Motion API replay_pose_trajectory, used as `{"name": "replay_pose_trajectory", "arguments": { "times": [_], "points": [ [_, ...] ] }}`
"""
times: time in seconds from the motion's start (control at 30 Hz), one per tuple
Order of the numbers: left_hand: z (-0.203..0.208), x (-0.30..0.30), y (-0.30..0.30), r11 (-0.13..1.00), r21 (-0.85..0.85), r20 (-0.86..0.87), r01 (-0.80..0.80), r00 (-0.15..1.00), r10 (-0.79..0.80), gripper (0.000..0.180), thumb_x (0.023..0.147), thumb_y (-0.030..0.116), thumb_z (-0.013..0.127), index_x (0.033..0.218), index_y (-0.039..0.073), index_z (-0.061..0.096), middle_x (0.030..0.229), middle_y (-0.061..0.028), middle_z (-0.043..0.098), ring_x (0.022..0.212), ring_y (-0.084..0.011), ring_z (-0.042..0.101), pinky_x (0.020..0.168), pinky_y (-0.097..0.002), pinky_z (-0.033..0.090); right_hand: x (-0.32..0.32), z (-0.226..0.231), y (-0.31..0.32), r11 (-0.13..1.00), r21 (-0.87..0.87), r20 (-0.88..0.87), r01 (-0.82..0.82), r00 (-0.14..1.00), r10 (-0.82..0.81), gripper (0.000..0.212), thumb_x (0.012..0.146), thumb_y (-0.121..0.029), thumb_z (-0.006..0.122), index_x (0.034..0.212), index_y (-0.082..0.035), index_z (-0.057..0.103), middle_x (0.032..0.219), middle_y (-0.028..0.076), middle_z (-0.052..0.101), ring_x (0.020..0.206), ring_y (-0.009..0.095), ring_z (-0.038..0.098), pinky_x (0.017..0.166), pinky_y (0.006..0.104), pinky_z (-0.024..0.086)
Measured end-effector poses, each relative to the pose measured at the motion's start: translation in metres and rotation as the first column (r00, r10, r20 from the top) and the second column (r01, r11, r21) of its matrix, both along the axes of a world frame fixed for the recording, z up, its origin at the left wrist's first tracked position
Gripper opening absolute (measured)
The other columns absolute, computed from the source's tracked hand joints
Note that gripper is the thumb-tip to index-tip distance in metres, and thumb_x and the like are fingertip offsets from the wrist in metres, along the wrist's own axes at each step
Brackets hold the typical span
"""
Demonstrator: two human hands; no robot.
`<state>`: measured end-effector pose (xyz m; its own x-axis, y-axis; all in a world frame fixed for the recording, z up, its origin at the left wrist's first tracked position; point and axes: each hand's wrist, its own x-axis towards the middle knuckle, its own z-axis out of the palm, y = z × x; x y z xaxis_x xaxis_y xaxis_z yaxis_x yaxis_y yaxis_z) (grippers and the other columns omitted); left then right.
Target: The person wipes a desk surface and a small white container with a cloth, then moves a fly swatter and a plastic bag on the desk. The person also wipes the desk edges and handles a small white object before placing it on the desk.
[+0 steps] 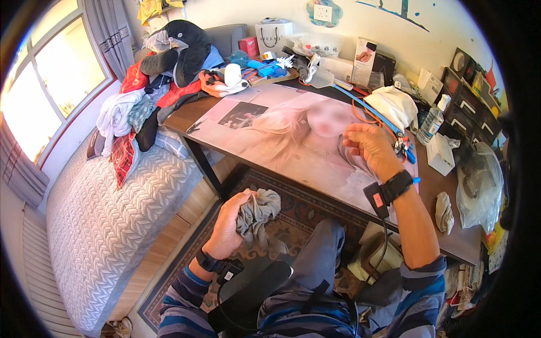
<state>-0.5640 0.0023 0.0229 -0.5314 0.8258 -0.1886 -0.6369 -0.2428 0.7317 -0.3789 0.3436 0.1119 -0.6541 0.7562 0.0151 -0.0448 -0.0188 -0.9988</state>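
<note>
My left hand [225, 223] is closed around a crumpled grey cloth [260, 213], held in front of the desk's near edge, above the rug. Folds of the cloth hang loosely past my fingers. Over the right part of a large pink desk mat [270, 138], printed with a long-haired figure, my right hand [371, 147] is raised. Its fingers are loosely curled and apart, and nothing shows between them. A second crumpled cloth [444, 213], greyish beige, lies on the right end of the brown desk [420, 228].
Clothes [143, 96] are piled on the quilted bed [112, 208] at left. Along the desk's back stand a paper bag [273, 35], boxes, blue-handled tools and a white cloth bag [393, 107]. A clear bottle [431, 121], white box [440, 154] and plastic bag [479, 183] are at right.
</note>
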Motion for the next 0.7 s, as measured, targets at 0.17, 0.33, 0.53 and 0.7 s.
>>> {"name": "replay_pose_trajectory", "arguments": {
  "times": [0.17, 0.33, 0.53, 0.7],
  "points": [
    [0.002, -0.026, -0.008, 0.996, 0.081, -0.039, -0.045, 0.998, 0.048, 0.034, 0.112, 0.032, 0.062, 0.125, 0.002, 0.069, 0.122, -0.0107, 0.077, 0.109, -0.0226, 0.075, 0.102, -0.0384, 0.059, -0.01, -0.013, 0.028, 0.981, 0.17, -0.013, 0.093, 0.996, -0.092, 0.039, 0.098, -0.012, 0.073, 0.131, 0.008, 0.069, 0.111, 0.012, 0.075, 0.092, 0.02, 0.076, 0.075, 0.0324, 0.061],
    [0.031, -0.061, -0.012, 0.982, 0.108, -0.13, -0.154, 0.977, 0.167, 0.037, 0.114, 0.031, 0.058, 0.131, 0.001, 0.068, 0.128, -0.013, 0.076, 0.116, -0.0228, 0.075, 0.102, -0.0369, 0.06, 0.009, -0.027, 0.018, 0.749, 0.651, 0.361, -0.122, 0.918, -0.164, 0.027, 0.102, -0.016, 0.071, 0.123, 0.001, 0.074, 0.109, 0.014, 0.074, 0.092, 0.022, 0.074, 0.083, 0.04, 0.06],
    [0.091, -0.177, -0.002, 0.818, 0.353, -0.362, -0.454, 0.74, 0.567, 0.04, 0.108, 0.028, 0.073, 0.135, -0.001, 0.066, 0.125, -0.0102, 0.076, 0.112, -0.0216, 0.075, 0.099, -0.0351, 0.06, 0.069, -0.039, -0.059, 0.129, 0.95, 0.305, -0.283, 0.929, -0.21, 0.042, 0.098, -0.024, 0.079, 0.13, 0.0, 0.068, 0.132, 0.025, 0.064, 0.121, 0.045, 0.061, 0.104, 0.052, 0.052],
    [0.093, -0.293, 0.05, 0.638, 0.339, -0.773, -0.691, 0.181, 0.607, 0.059, 0.092, 0.028, 0.086, 0.139, 0.0, 0.066, 0.132, -0.0126, 0.073, 0.124, -0.0255, 0.07, 0.109, -0.0397, 0.054, 0.075, -0.035, -0.083, 0.266, 0.88, 0.458, -0.395, 0.853, -0.249, 0.051, 0.099, -0.026, 0.072, 0.141, 0.003, 0.063, 0.143, 0.029, 0.057, 0.132, 0.05, 0.054, 0.115, 0.0561, 0.044]
  ]
}}
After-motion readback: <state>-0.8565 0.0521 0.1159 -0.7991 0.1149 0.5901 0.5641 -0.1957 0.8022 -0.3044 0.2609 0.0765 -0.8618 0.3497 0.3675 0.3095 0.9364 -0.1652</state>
